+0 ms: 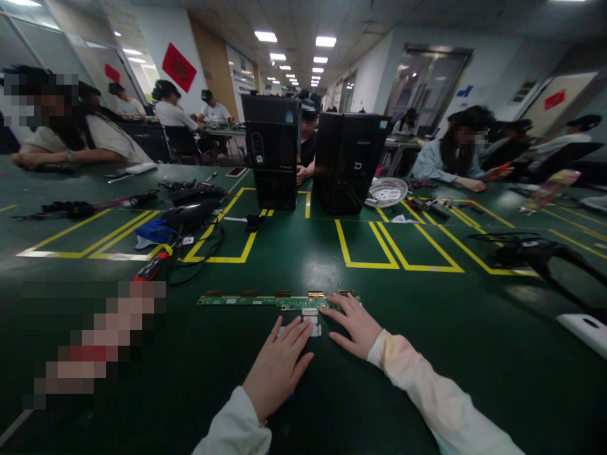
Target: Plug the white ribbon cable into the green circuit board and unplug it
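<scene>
A long, narrow green circuit board lies across the dark green table, with several copper-coloured tabs along its far edge. My right hand is open, its fingers spread over the board's right end. Close in front of the board, my left hand lies open and palm down. Its fingertips rest on a white flat ribbon cable, which lies by a white connector at the board's near edge. The left fingers hide part of the cable.
Two black computer towers stand at the back, a person's hand between them. Left lie a red-and-black tool, a blue cloth-like item and black cables. A white round basket sits back right; a black frame lies right.
</scene>
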A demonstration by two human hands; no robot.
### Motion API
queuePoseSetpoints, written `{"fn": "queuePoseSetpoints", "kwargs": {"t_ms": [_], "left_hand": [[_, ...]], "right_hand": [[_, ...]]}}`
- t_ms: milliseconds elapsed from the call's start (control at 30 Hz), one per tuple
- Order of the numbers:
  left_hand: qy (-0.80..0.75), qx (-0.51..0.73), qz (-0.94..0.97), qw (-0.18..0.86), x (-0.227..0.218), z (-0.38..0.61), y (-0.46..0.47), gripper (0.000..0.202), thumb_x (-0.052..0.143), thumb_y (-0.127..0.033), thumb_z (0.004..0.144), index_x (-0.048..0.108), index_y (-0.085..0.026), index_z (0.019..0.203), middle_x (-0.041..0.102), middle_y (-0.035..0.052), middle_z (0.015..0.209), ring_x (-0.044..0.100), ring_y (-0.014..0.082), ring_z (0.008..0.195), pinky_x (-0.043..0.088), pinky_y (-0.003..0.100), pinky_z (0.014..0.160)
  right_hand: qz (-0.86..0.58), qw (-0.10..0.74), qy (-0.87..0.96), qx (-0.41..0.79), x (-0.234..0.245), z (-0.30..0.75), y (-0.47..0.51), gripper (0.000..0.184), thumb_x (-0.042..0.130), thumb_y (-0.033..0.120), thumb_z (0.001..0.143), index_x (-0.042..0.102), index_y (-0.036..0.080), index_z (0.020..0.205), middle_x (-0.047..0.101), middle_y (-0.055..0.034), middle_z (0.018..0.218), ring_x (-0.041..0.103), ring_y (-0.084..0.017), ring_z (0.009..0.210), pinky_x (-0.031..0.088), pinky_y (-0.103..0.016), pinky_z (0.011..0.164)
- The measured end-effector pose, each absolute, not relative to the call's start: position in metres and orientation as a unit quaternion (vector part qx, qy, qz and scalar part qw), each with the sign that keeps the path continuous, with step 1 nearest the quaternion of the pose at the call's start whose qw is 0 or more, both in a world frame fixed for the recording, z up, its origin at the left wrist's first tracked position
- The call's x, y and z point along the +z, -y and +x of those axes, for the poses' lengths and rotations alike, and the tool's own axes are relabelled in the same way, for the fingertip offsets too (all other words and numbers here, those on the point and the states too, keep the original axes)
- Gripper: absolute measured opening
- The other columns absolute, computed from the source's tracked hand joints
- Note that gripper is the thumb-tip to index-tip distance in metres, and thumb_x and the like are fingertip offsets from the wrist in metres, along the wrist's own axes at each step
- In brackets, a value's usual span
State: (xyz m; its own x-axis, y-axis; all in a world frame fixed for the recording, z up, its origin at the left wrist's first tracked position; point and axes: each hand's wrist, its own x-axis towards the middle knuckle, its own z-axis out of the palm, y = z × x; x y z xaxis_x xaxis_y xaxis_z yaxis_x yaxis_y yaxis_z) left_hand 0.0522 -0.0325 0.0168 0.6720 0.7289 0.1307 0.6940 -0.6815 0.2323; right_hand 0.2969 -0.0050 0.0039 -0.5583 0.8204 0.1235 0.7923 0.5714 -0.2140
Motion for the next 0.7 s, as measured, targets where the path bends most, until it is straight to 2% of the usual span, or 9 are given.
{"fn": "queuePoseSetpoints", "kwargs": {"t_ms": [133,300,533,700], "left_hand": [[-0.430,0.110,0.894,0.067,0.015,0.028,0.035,0.046,0.034,-0.034,0.097,0.032,-0.024,0.142,0.034,0.0041,0.148,0.028,0.0218,0.136,0.029,0.050,0.108],[-0.514,0.140,0.846,0.017,-0.007,-0.027,0.044,0.044,0.037,-0.034,0.095,0.040,-0.023,0.138,0.043,0.0074,0.142,0.032,0.0254,0.134,0.030,0.053,0.106],[-0.542,0.152,0.826,-0.009,-0.019,-0.060,0.049,0.046,0.039,-0.035,0.094,0.040,-0.023,0.138,0.044,0.0084,0.142,0.037,0.0263,0.132,0.031,0.053,0.105],[-0.545,0.151,0.824,-0.004,-0.013,-0.050,0.038,0.045,0.037,-0.036,0.094,0.044,-0.020,0.135,0.046,0.0096,0.140,0.037,0.0261,0.131,0.030,0.052,0.106]], "right_hand": [[-0.462,0.103,0.878,0.066,0.003,0.297,0.005,0.050,0.044,0.043,0.088,0.045,0.023,0.134,0.037,-0.0127,0.141,0.028,-0.029,0.133,0.020,-0.055,0.109],[-0.464,0.111,0.877,0.060,0.002,0.297,0.006,0.049,0.044,0.042,0.089,0.045,0.023,0.134,0.039,-0.0124,0.139,0.024,-0.030,0.135,0.019,-0.057,0.109],[-0.431,0.140,0.889,0.066,0.002,0.289,0.006,0.044,0.045,0.029,0.088,0.047,0.021,0.131,0.040,-0.0128,0.138,0.025,-0.026,0.135,0.021,-0.054,0.110],[-0.404,0.124,0.901,0.096,0.009,0.279,0.009,0.047,0.045,0.040,0.089,0.046,0.024,0.134,0.033,-0.0129,0.144,0.022,-0.028,0.137,0.020,-0.053,0.110]]}}
